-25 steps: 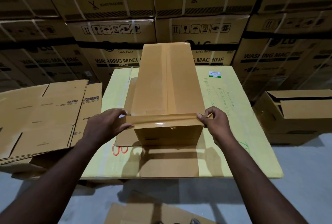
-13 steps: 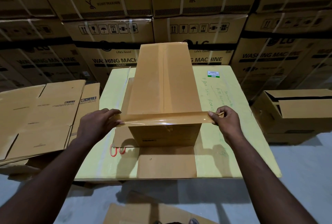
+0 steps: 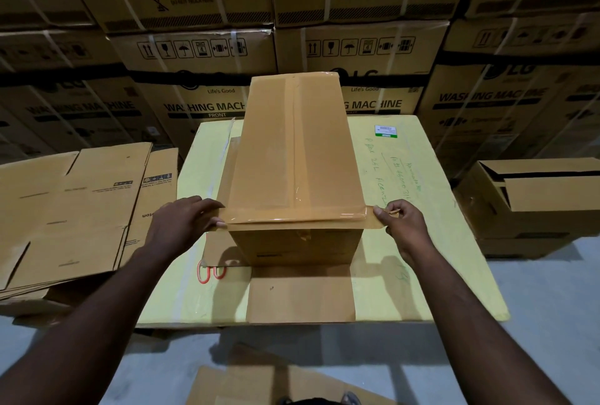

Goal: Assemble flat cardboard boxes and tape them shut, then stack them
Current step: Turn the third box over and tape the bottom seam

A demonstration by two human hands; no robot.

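A tall brown cardboard box (image 3: 292, 151) stands on a yellow-green work surface (image 3: 422, 242), its top seam covered by a lengthwise band of tape. A strip of brown tape (image 3: 292, 214) stretches across the box's near top edge. My left hand (image 3: 181, 226) holds the strip's left end at the box's left corner. My right hand (image 3: 402, 226) pinches the strip's right end just past the right corner.
A pile of flat cardboard boxes (image 3: 74, 209) lies to the left. An assembled open box (image 3: 532, 203) sits on the floor to the right. Stacked washing machine cartons (image 3: 194, 63) wall off the back. A brown patch (image 3: 298, 299) marks the surface's near edge; more cardboard (image 3: 253, 385) lies on the floor.
The tape strip has been drawn out wider across the box's near top edge. My right hand moved right, past the corner; my left hand stays at the left corner.
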